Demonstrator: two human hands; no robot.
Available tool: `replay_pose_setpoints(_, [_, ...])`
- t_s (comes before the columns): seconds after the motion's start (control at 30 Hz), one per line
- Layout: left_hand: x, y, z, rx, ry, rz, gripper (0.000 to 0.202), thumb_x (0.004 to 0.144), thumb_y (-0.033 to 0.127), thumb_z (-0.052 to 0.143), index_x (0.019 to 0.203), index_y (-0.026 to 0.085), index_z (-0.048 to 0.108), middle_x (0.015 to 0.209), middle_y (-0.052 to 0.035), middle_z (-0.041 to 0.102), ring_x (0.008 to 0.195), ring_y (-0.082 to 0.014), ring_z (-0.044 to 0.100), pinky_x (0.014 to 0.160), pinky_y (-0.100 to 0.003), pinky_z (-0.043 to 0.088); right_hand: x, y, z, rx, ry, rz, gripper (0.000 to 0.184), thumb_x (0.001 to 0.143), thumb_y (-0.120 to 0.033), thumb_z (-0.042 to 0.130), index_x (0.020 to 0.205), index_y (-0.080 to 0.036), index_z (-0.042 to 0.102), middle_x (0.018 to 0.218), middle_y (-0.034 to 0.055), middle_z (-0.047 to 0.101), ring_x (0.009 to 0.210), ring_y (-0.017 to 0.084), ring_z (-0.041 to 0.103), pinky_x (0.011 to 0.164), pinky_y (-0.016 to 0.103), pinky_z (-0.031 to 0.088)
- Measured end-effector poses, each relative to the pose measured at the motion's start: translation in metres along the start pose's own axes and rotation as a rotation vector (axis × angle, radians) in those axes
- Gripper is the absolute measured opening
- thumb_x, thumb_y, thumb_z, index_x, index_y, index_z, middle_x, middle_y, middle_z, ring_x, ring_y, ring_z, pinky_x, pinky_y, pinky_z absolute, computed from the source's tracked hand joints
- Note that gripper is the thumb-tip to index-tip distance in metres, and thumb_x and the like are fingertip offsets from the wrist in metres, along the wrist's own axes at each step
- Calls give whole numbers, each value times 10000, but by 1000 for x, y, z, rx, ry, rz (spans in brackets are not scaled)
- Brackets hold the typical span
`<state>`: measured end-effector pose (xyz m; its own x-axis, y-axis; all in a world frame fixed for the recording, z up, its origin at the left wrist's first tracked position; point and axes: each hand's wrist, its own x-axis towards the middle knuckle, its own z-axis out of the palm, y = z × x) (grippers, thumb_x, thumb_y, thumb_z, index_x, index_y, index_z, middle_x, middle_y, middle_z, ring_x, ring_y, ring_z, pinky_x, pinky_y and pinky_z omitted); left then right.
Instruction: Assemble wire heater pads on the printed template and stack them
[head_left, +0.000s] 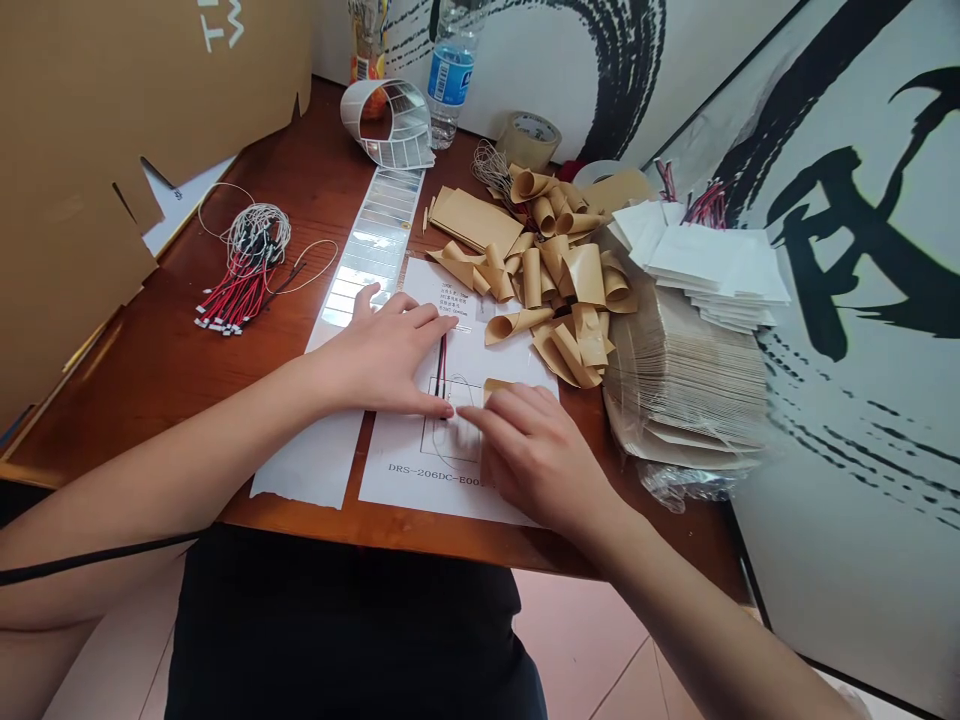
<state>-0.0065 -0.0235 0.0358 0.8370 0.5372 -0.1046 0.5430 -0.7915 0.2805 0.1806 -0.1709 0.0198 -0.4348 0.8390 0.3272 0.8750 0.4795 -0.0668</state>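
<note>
Red-and-black wires lie on a printed sheet at lower centre of the frame. We find the left hand with fingers spread beside them; the right hand has fingers together over a kraft paper piece, pinch undeterminable.

Only one view is here, from a camera worn on the person's head. It looks forward and down from close above the counter, onto the left hand and the right hand, with a painted panel at the far right.
</note>
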Motion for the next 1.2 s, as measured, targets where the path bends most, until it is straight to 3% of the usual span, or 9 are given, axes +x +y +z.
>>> replay_pose_setpoints(0.1, [0,2,1,6,14,-1,1012,789,729,689,1581,147,449,1486,-184,585,1419,-417,428,1236,-706,42,7,9,1,74,74,179,327,1004,-96,434,1132,-180,722,873,92,641,802,227,557,707,358,467])
replay_pose_setpoints(0.2, [0,4,1,10,16,-11,993,788,711,695,1578,161,451,1498,-176,578,1425,-408,424,1242,-687,33,20,22,7,152,38,252,309,1017,-152,482,1181,-218,736,1063,123,694,950,266,606,813,413,506])
replay_pose_setpoints(0.33, [-1,4,1,12,11,-19,1003,789,705,692,1596,172,425,1504,-167,571,1425,-410,424,1242,-677,24,35,33,18,233,-46,208,247,1009,-203,558,1024,-244,801,1063,113,716,941,275,575,831,442,489])
replay_pose_setpoints(0.47, [-2,3,1,5,4,-8,1006,783,714,694,1587,171,430,1493,-174,574,1427,-420,414,1234,-696,23,39,34,18,308,-28,207,215,993,-192,581,914,-228,777,1015,104,712,921,262,565,834,434,464])
replay_pose_setpoints(0.7, [-1,1,3,-14,11,-10,1000,785,728,668,1587,183,426,1500,-169,565,1427,-421,408,1241,-680,4,38,30,8,464,-95,237,145,953,-142,565,886,-206,677,841,57,715,839,235,521,783,391,416])
replay_pose_setpoints(1.2, [0,1,3,-29,19,-2,993,790,721,685,1581,171,443,1484,-164,578,1420,-426,425,1249,-647,4,40,30,7,447,-139,260,120,966,-147,562,899,-232,615,908,36,726,938,250,518,854,407,304])
